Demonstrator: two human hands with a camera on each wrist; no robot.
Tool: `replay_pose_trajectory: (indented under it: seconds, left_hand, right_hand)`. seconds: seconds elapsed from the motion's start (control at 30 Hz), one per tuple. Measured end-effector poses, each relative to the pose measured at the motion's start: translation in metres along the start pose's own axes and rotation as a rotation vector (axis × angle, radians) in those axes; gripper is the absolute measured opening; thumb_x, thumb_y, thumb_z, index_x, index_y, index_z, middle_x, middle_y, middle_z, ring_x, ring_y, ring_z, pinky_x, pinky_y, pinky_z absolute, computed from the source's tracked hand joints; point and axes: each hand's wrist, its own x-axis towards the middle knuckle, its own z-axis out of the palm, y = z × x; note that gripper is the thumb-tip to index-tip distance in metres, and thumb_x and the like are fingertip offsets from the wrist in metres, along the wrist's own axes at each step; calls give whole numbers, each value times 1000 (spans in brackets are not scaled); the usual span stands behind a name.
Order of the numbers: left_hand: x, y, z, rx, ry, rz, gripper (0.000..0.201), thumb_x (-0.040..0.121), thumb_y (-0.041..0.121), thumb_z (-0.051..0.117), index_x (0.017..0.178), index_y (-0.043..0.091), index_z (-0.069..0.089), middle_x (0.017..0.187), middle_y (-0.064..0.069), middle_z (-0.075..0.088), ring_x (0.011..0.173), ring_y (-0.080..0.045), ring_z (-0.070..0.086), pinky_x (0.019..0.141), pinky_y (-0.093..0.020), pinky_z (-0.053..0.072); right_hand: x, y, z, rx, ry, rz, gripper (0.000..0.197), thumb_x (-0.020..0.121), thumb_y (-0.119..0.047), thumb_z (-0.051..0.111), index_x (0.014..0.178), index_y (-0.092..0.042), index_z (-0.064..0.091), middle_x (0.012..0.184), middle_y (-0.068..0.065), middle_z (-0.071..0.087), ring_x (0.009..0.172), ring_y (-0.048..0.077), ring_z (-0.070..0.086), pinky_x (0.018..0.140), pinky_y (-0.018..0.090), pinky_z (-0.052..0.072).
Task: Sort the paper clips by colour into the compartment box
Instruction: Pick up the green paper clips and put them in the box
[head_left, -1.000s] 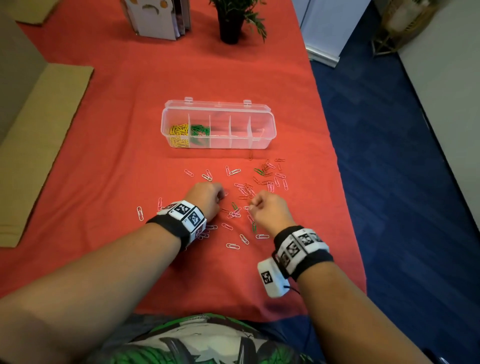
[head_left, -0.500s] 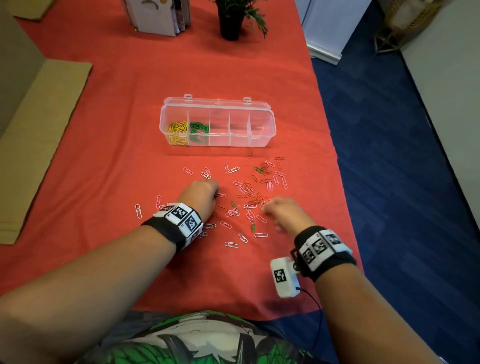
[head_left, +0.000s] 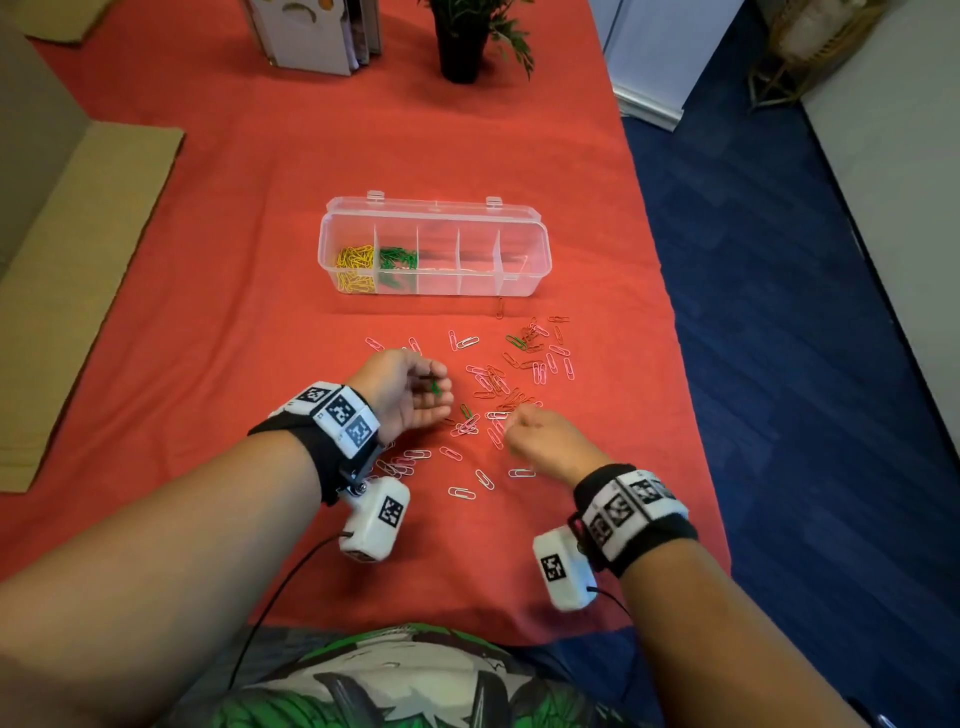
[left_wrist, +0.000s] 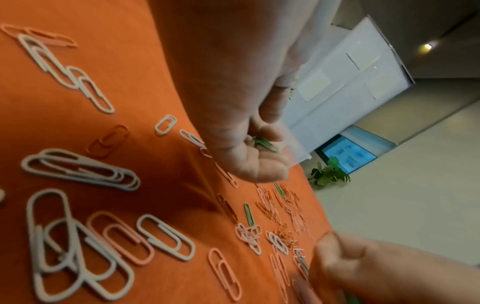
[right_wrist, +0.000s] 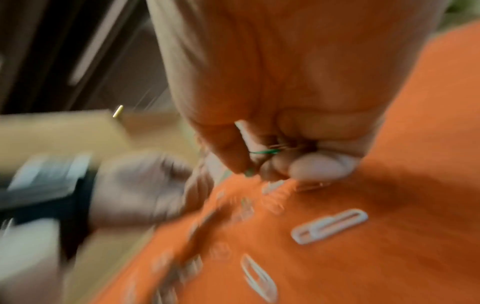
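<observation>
The clear compartment box (head_left: 540, 260) lies open on the red cloth; yellow clips (head_left: 356, 267) fill its leftmost cell and green clips (head_left: 397, 260) the second. Loose white, pink, red and green paper clips (head_left: 519, 374) are scattered in front of it. My left hand (head_left: 439, 395) is turned palm-inward, fingers curled round a few green clips (left_wrist: 265, 144). My right hand (head_left: 511, 423) sits low over the pile, just right of the left. Thumb and finger pinch a green clip (right_wrist: 265, 151), though that wrist view is blurred.
A potted plant (head_left: 460, 47) and a stand of booklets (head_left: 311, 36) are at the far end of the table. Flat cardboard (head_left: 78, 260) lies along the left side. The table's right edge (head_left: 675, 332) drops to blue carpet.
My left hand has rolled from knuckles-up to palm-inward, showing green clips in it. My right hand swung out to the right, then came back toward the left hand.
</observation>
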Motion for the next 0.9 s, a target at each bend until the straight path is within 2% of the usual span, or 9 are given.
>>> replay_pose_trajectory:
  seconds: [0.07, 0.13, 0.2, 0.27, 0.33, 0.4, 0.57, 0.77, 0.9]
  left_hand:
    - [2, 0, 2, -21, -8, -36, 24, 87, 13, 35, 72, 12, 54, 66, -2, 49, 62, -17, 54, 55, -27, 55]
    - [5, -4, 7, 67, 19, -10, 21, 88, 13, 41, 71, 12, 55, 63, -1, 42, 56, -14, 46, 52, -26, 54]
    - [13, -12, 12, 283, 42, 107, 18, 86, 11, 52, 70, 15, 57, 61, 1, 43, 52, -12, 41, 51, -25, 50]
    - [20, -20, 13, 666, 31, 300, 14, 85, 11, 60, 74, 19, 64, 66, 2, 55, 60, -15, 51, 64, -29, 50]
    - [21, -24, 14, 1126, 31, 450, 14, 84, 16, 61, 93, 20, 71, 81, -2, 62, 78, -18, 58, 77, -27, 47]
    - [22, -28, 14, 1423, 51, 543, 27, 84, 19, 60, 109, 25, 68, 100, -8, 56, 95, -21, 56, 86, -27, 42]
    - [20, -29, 13, 1591, -7, 622, 24, 84, 19, 60, 106, 20, 68, 105, -9, 51, 101, -26, 56, 88, -31, 44]
    - [17, -27, 3, 1669, 31, 587, 20, 83, 23, 62, 98, 10, 64, 107, -10, 52, 102, -28, 56, 90, -34, 43]
    - [14, -26, -5, 1653, 36, 533, 18, 83, 22, 61, 96, 11, 64, 109, -10, 52, 102, -26, 55, 89, -31, 41]
  right_hand:
    - [-6, 0, -12, 451, 19, 38, 9, 68, -10, 44, 61, -16, 45, 56, 4, 45, 49, 17, 38, 46, 23, 32]
    - [-12, 1, -24, 780, 22, 52, 15, 74, -13, 41, 59, -14, 42, 53, 2, 44, 45, 13, 33, 42, 20, 27]
    - [-13, 5, -33, 938, 48, 77, 26, 86, -16, 36, 60, -15, 41, 53, 0, 45, 43, 11, 35, 42, 21, 29]
    - [-8, 10, -36, 963, 130, 118, 26, 88, -14, 39, 63, -15, 45, 55, -1, 47, 44, 10, 37, 40, 20, 32]
    - [1, 16, -36, 700, 246, 138, 22, 87, -11, 46, 66, -17, 51, 59, -2, 47, 50, 11, 38, 42, 19, 33]
    - [10, 23, -34, 218, 331, 116, 16, 84, -12, 52, 69, -18, 56, 66, -4, 53, 60, 13, 47, 54, 23, 38]
    - [14, 29, -13, -412, 449, -110, 15, 80, -8, 52, 94, -5, 57, 101, 15, 58, 96, 31, 54, 84, 35, 45]
    - [13, 17, 9, -573, 364, -116, 27, 82, -6, 48, 109, -2, 48, 115, 17, 50, 106, 35, 50, 89, 41, 44]
    - [19, 7, 4, -379, 270, -124, 8, 84, -10, 53, 91, -10, 56, 104, 13, 55, 96, 29, 55, 86, 30, 44]
